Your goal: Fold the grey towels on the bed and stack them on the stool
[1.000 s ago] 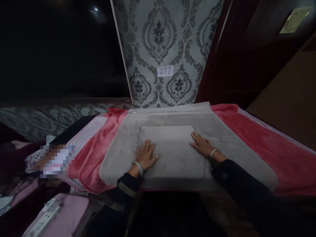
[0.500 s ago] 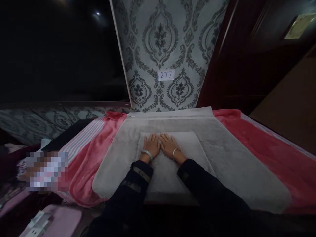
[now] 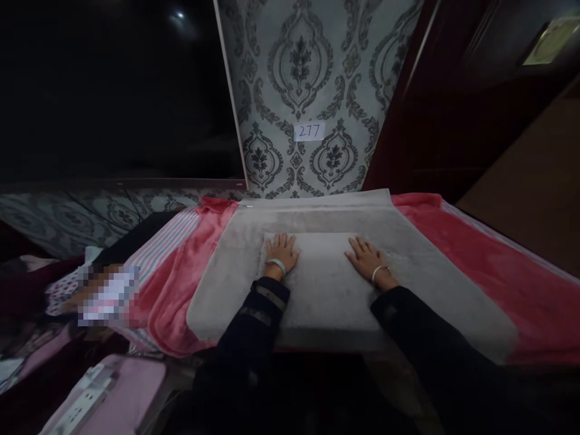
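A light grey plush rectangle of fabric [image 3: 328, 284] lies flat on a larger grey plush cloth [image 3: 222, 278]. My left hand [image 3: 281, 251] rests palm down at the rectangle's far left corner, with its fingers spread. Near the far right corner, my right hand [image 3: 368, 258] also lies flat with fingers apart. Both wrists carry bracelets, and neither hand grips anything. Beneath the grey cloth a red blanket [image 3: 473, 254] shows on both sides.
A dark screen [image 3: 113, 90] stands at the back left, against patterned wallpaper bearing a paper label [image 3: 309, 131] with 277. At lower left, a white power strip [image 3: 81, 408] lies on a pink surface [image 3: 131, 393]. Striped fabric [image 3: 170, 241] lies beyond the red blanket.
My hands were side by side in the middle of the plush rectangle. They have moved apart, the right one towards the right edge, the left one staying near the left corner.
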The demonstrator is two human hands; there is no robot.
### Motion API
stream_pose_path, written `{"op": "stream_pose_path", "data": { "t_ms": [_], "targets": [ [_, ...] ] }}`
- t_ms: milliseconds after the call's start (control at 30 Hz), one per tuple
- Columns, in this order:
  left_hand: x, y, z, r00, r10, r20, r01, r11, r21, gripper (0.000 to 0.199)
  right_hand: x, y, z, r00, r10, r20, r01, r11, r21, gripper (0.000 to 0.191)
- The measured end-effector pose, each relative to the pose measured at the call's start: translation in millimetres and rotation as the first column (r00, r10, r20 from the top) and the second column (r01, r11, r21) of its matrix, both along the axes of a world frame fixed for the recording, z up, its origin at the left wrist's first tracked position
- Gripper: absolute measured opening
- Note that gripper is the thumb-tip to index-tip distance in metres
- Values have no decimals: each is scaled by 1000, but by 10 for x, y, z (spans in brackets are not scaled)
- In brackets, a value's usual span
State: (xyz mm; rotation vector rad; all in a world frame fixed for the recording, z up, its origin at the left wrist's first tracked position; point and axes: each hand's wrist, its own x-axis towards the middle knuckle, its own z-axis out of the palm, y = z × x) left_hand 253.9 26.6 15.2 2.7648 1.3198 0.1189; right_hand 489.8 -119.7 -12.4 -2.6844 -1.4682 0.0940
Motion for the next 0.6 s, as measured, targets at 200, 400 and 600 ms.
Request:
{"op": "stream_pose_path", "data": {
  "t_ms": [200, 400, 600],
  "targets": [
    [-256, -66, 216, 991, -114, -64, 101, 978, -183, 63, 38, -552, 180, 987, -159, -14, 160, 986, 46, 63],
    [-852, -839, 30, 989, -98, 115, 97, 995, 10, 54, -1499, -321, 219, 925, 363, 108, -379, 898, 223, 59],
    [-1037, -1172, -239, 992, -98, 81, 91, 993, 76, 54, -2069, -357, -66, 832, 536, 142, -554, 813, 180, 61]
  ]
}}
